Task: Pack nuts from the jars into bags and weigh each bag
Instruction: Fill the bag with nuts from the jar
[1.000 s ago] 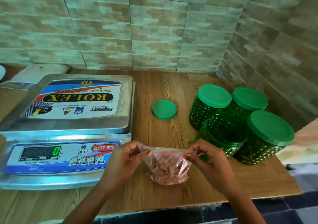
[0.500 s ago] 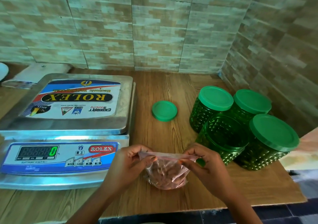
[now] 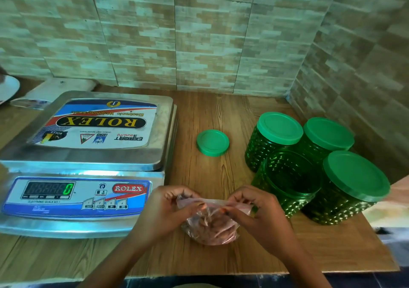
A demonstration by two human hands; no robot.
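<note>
Clear bag (image 3: pixel 211 225) of brown nuts (top pinched flat) — bulging.

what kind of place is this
Probably a small shop or home packing corner: an electronic weighing scale on a wooden counter, green jars beside a tiled wall, and a bag of nuts.

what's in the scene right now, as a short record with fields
bag of nuts: clear, top held by both hands
left hand: pinches bag top
right hand: pinches bag top
scale: display reads 0
open jar: nearest the bag
lidded jars: three
loose lid: flat on table, between scale and jars
</note>
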